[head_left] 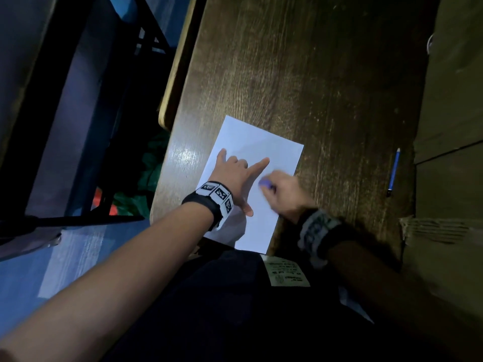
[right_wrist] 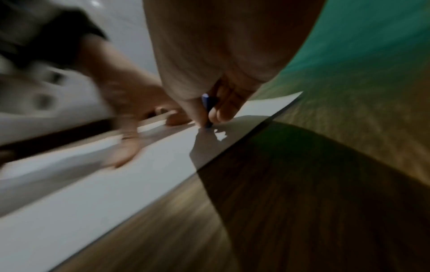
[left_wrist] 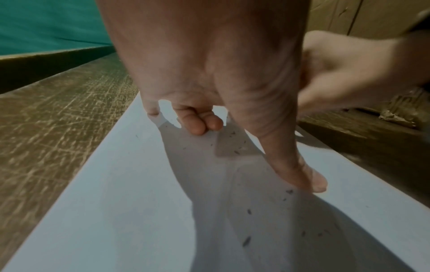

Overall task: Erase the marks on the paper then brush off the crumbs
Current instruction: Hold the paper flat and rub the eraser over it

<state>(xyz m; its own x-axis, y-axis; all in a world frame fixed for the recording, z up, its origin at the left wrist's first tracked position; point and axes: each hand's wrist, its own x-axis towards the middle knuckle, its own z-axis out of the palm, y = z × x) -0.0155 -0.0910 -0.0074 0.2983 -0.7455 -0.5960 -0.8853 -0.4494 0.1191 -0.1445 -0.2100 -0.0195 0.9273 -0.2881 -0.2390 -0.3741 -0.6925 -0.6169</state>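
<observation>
paper (head_left: 271, 150) near desk edge | right hand (head_left: 283, 195) grips eraser (head_left: 265, 183)

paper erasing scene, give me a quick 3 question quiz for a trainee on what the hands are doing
1. True or false: the left hand lies on the paper, with little finger, index finger and thumb spread out.
2. What does the right hand hold? A) the blue pencil B) a purple eraser C) a brush
3. Fill in: the dark eraser crumbs lie on the ____.

Key
1. True. In the left wrist view the two middle fingers are curled under.
2. B. The purple eraser is pinched against the sheet; the blue pencil lies apart on the wooden desk.
3. paper
</observation>
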